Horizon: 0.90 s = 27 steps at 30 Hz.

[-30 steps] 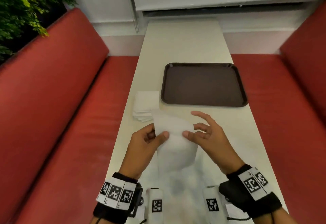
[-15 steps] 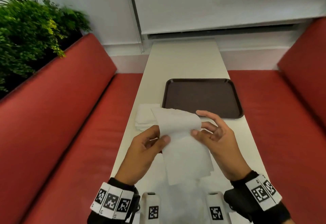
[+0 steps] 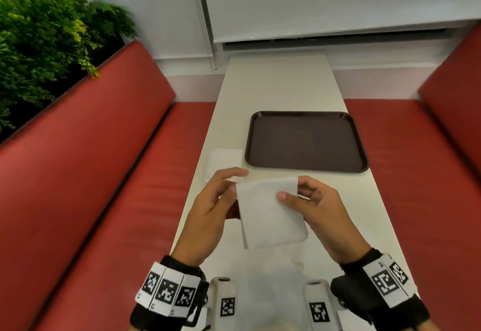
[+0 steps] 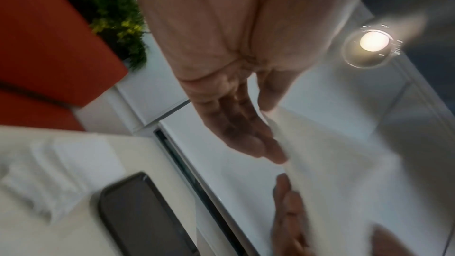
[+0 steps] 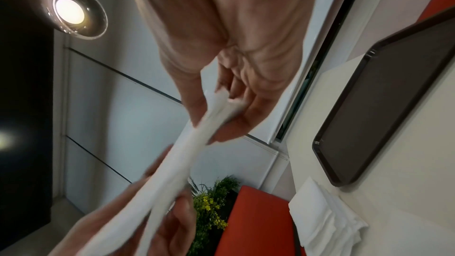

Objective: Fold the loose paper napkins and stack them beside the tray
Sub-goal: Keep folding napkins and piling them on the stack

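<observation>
A white paper napkin (image 3: 269, 211), folded to a rough square, hangs in the air over the table's near half. My left hand (image 3: 213, 208) pinches its left edge between thumb and fingers. My right hand (image 3: 320, 208) pinches the top right corner, thumb on the front. The right wrist view shows the napkin (image 5: 187, 153) edge-on between my right hand (image 5: 234, 65) and the left one below. In the left wrist view my left hand (image 4: 234, 104) meets the blurred napkin (image 4: 344, 163). A stack of folded napkins (image 3: 226, 161) lies just left of the dark brown tray (image 3: 307, 143).
The narrow cream table (image 3: 278, 86) runs away from me between two red benches (image 3: 104, 174). A green plant (image 3: 39, 44) stands behind the left bench. More pale napkin paper (image 3: 273, 276) lies on the table's near end, between my wrists.
The napkin hung long and loose before. Now it is shorter and squarer, held higher and spread between both hands. The head view has tilted up, showing more wall.
</observation>
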Each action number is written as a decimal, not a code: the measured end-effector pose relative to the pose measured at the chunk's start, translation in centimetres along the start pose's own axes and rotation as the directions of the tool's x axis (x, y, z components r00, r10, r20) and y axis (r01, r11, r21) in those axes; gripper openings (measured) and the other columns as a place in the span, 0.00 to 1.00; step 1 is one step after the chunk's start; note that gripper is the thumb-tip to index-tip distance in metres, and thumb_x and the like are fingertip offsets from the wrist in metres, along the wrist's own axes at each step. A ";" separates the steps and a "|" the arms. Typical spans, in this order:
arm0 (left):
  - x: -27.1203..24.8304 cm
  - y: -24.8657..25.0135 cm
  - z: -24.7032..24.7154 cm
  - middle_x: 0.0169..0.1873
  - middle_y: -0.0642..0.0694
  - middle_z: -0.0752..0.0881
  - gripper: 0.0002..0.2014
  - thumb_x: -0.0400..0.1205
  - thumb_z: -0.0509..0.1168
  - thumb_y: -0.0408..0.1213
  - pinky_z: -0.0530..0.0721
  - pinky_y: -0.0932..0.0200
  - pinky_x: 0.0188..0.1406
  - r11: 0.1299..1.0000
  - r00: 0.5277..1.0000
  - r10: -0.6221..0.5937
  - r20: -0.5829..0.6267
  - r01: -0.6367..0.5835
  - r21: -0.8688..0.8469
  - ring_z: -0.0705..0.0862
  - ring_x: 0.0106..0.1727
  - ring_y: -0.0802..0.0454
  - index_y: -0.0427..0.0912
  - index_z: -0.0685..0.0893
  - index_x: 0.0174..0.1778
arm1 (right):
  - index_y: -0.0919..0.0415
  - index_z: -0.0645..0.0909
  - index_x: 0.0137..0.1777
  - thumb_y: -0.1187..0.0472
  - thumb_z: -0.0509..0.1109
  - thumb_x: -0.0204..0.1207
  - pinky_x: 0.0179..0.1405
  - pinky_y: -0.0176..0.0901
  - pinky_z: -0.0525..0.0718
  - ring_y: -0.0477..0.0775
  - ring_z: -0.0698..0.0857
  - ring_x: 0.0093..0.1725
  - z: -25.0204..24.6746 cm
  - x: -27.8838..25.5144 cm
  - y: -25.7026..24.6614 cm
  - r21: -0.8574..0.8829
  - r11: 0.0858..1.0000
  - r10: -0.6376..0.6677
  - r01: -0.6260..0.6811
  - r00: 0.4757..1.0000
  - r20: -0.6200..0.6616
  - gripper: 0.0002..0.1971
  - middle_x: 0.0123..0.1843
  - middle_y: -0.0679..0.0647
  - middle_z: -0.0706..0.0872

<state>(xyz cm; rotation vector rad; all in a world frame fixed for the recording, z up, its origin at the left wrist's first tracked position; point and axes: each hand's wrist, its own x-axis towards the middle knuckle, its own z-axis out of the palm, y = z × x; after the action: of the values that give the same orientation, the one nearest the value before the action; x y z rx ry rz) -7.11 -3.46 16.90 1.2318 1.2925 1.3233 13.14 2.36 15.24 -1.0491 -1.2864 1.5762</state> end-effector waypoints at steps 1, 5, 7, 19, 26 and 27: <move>0.1 -0.2 0.0 0.45 0.41 0.88 0.11 0.91 0.57 0.35 0.87 0.53 0.43 0.997 0.998 -0.051 -0.037 0.048 -0.068 0.86 0.41 0.46 0.47 0.84 0.62 | 0.60 0.85 0.59 0.57 0.77 0.71 0.55 0.53 0.90 0.54 0.91 0.54 0.1 0.2 0.2 0.009 1.000 0.001 -0.001 1.000 -0.022 0.18 0.55 0.52 0.92; 0.5 -2.1 -0.4 0.42 0.46 0.91 0.10 0.85 0.67 0.46 0.87 0.53 0.45 0.977 0.980 -0.196 -0.039 0.192 -0.091 0.89 0.42 0.47 0.43 0.87 0.51 | 0.57 0.84 0.58 0.58 0.76 0.73 0.48 0.46 0.91 0.51 0.92 0.51 1.2 1.4 1.4 -0.001 1.000 0.017 -0.017 0.995 -0.095 0.14 0.53 0.47 0.92; 0.9 -3.8 -1.1 0.39 0.46 0.92 0.06 0.82 0.72 0.39 0.88 0.55 0.46 0.972 0.971 -0.235 -0.054 0.234 -0.019 0.91 0.44 0.48 0.40 0.88 0.47 | 0.57 0.84 0.57 0.59 0.76 0.74 0.46 0.44 0.91 0.50 0.92 0.50 1.9 2.4 2.4 -0.010 0.999 0.041 -0.042 0.992 -0.120 0.12 0.52 0.48 0.92; 15.5 -12.4 -11.7 0.46 0.40 0.93 0.07 0.80 0.75 0.38 0.89 0.53 0.45 0.921 0.903 -0.365 -0.225 0.385 0.054 0.90 0.45 0.48 0.40 0.89 0.50 | 0.48 0.85 0.48 0.59 0.77 0.76 0.41 0.31 0.84 0.43 0.87 0.44 6.1 7.7 14.1 -0.337 0.885 0.266 -0.323 0.942 -0.204 0.05 0.47 0.44 0.89; 20.1 -17.3 -14.0 0.36 0.55 0.90 0.15 0.75 0.73 0.60 0.87 0.43 0.55 0.733 0.891 -0.309 -0.332 0.445 0.514 0.89 0.50 0.44 0.52 0.86 0.45 | 0.51 0.81 0.67 0.50 0.80 0.69 0.58 0.46 0.77 0.54 0.75 0.62 8.4 9.9 19.9 -0.850 0.500 0.111 -0.164 0.986 -0.125 0.26 0.66 0.49 0.76; 19.4 -17.5 -14.4 0.37 0.55 0.89 0.16 0.76 0.71 0.61 0.86 0.42 0.55 0.721 0.885 -0.296 -0.359 0.454 0.523 0.89 0.49 0.44 0.52 0.85 0.45 | 0.52 0.80 0.67 0.48 0.81 0.67 0.55 0.48 0.78 0.56 0.77 0.61 8.5 9.9 20.2 -0.892 0.427 0.104 -0.149 0.988 -0.115 0.29 0.66 0.51 0.77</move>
<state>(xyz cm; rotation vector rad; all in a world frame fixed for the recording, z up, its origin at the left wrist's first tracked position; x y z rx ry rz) -24.34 15.24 1.26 1.1214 2.1366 0.7971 0.17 6.53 -4.55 -1.8506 -2.1517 0.8329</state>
